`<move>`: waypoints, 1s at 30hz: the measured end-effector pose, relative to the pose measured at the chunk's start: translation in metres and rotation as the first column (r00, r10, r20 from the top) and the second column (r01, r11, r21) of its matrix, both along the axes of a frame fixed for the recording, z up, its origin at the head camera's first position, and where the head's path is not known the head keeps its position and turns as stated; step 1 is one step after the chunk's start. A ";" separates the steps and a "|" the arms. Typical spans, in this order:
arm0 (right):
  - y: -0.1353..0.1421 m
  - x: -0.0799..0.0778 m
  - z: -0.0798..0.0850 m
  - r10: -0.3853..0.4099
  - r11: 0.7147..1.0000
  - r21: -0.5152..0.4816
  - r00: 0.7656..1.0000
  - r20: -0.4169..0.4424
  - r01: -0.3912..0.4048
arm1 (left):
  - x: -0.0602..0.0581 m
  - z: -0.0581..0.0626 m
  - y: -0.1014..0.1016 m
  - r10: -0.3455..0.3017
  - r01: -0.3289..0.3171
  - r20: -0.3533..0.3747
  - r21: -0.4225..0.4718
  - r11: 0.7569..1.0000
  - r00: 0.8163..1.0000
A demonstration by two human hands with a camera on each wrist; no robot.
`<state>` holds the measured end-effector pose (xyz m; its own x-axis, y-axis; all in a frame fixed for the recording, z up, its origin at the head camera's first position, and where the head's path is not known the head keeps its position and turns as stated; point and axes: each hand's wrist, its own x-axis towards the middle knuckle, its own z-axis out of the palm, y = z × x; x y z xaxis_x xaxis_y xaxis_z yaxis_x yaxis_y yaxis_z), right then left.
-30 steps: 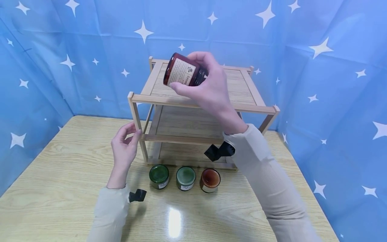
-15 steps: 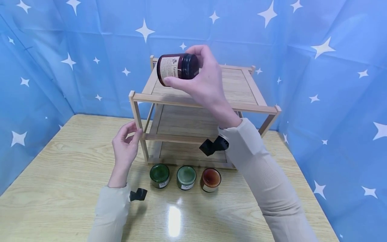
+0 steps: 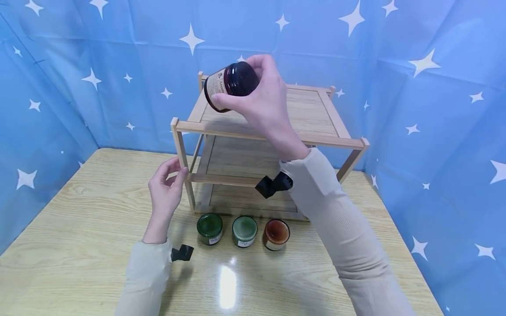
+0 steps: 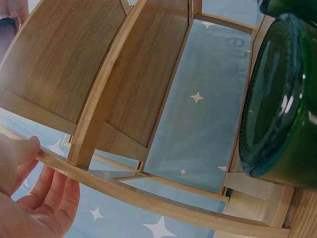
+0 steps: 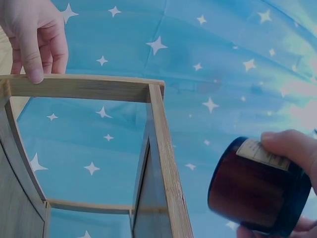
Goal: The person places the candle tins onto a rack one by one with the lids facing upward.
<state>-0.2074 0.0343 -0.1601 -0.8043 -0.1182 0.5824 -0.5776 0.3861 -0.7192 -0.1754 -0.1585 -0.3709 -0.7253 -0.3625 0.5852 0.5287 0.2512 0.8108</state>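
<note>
My right hand (image 3: 270, 103) grips a dark amber jar (image 3: 217, 87) with a black lid and a printed cream label. It is tilted in the air above the top board of a wooden shelf rack (image 3: 272, 137), lid toward the upper right. In the right wrist view, the thumb presses on the label of the jar (image 5: 252, 186). My left hand (image 3: 165, 186) pinches the rack's front left post between thumb and fingers, near the middle tier. The left wrist view shows the fingers of that left hand (image 4: 37, 191) behind the post (image 4: 129, 196).
In front of the rack on the table (image 3: 99, 210) stand a dark green glass jar (image 3: 210, 229), a lighter green jar (image 3: 244, 231) and an amber-red jar (image 3: 276, 235), in a row. A blue star-patterned curtain (image 3: 138, 52) hangs behind and at both sides.
My right hand has moved the jar slightly left and up, turning it so its black lid comes more into sight. The left hand stays on the post.
</note>
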 end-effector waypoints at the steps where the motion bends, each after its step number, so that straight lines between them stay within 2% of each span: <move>1: -0.001 0.000 0.001 -0.002 1.000 0.002 1.000 0.008 0.002 | 0.000 0.000 0.000 0.000 0.000 0.000 0.001 1.000 1.000; 6: -0.004 -0.004 0.002 0.006 1.000 0.024 0.999 0.054 -0.007 | -0.001 0.001 0.000 0.003 -0.003 -0.006 -0.005 1.000 1.000; 10: -0.006 -0.007 0.000 -0.016 0.996 0.086 0.997 0.076 0.010 | -0.001 0.000 0.000 0.000 0.000 -0.006 -0.005 1.000 1.000; 21: -0.014 -0.012 -0.007 -0.019 0.976 0.218 0.996 0.088 -0.001 | 0.000 -0.001 0.000 -0.014 0.014 -0.019 0.010 1.000 1.000; 30: -0.016 -0.017 -0.009 -0.027 0.965 0.261 0.994 0.103 -0.001 | -0.001 0.000 0.000 -0.010 0.011 -0.012 0.008 1.000 1.000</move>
